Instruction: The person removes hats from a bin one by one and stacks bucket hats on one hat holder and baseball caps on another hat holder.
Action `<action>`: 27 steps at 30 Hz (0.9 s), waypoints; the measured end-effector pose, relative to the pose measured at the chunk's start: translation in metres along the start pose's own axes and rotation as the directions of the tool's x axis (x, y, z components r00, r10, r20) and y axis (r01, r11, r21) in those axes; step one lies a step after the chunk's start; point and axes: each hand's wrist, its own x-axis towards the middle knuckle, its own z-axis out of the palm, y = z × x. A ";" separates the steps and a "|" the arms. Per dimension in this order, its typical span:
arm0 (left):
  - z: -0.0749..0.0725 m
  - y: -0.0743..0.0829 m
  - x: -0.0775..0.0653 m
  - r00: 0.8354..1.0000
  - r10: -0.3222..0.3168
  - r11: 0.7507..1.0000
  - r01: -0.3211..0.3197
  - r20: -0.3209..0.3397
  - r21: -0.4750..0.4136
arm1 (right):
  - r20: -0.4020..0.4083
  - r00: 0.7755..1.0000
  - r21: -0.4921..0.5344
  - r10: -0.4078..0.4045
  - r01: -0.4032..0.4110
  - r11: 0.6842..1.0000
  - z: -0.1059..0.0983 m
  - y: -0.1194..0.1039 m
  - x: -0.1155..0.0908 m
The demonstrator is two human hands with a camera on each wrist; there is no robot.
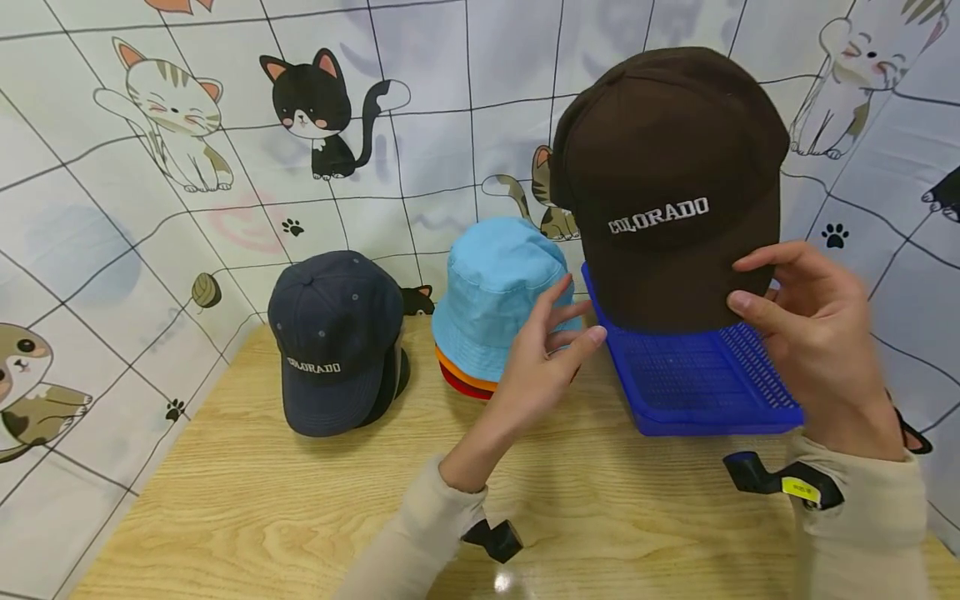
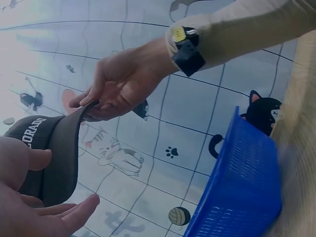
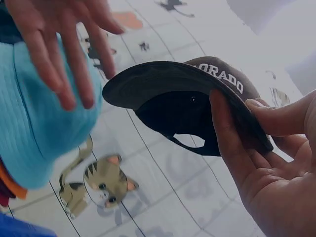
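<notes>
A dark brown baseball cap (image 1: pixel 667 167) with white COLORADO lettering is held up above the blue basket (image 1: pixel 705 417). My right hand (image 1: pixel 817 333) pinches the right side of its brim between thumb and fingers; the right wrist view shows the cap's dark underside (image 3: pixel 182 113) and the thumb on top of the brim. My left hand (image 1: pixel 543 350) is apart from the cap, its fingers extended and spread, holding nothing. Behind that hand in the head view stands a light blue bucket hat (image 1: pixel 495 283), stacked over orange and red hats (image 1: pixel 465 383).
A navy COLORADO cap (image 1: pixel 330 333) sits at the left with darker caps behind it. All rest on a wood-grain table (image 1: pixel 300 517). A cat-patterned sheet (image 1: pixel 450 108) covers the walls behind and at both sides.
</notes>
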 end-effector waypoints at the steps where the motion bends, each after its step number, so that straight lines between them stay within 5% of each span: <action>1: -0.002 0.002 -0.001 1.000 0.001 1.000 -0.001 -0.002 -0.024 | 0.022 1.000 -0.014 -0.001 0.001 1.000 0.003 0.001 0.000; 8: -0.024 0.010 -0.012 0.999 0.018 0.981 -0.027 -0.048 -0.193 | 0.117 0.992 -0.007 -0.039 0.040 0.999 0.027 0.016 -0.003; 14: -0.053 0.014 -0.022 0.996 0.002 0.966 -0.025 -0.089 -0.259 | 0.169 0.985 -0.084 0.019 -0.005 0.996 0.052 0.024 -0.004; 23: -0.110 0.012 -0.046 0.979 -0.095 0.961 0.043 -0.180 -0.272 | 0.189 0.971 -0.270 0.144 -0.090 0.959 0.099 0.047 -0.002; 27: -0.146 0.011 -0.052 0.978 -0.072 0.970 0.022 -0.198 -0.242 | 0.198 0.956 -0.345 0.216 -0.138 0.928 0.121 0.069 0.001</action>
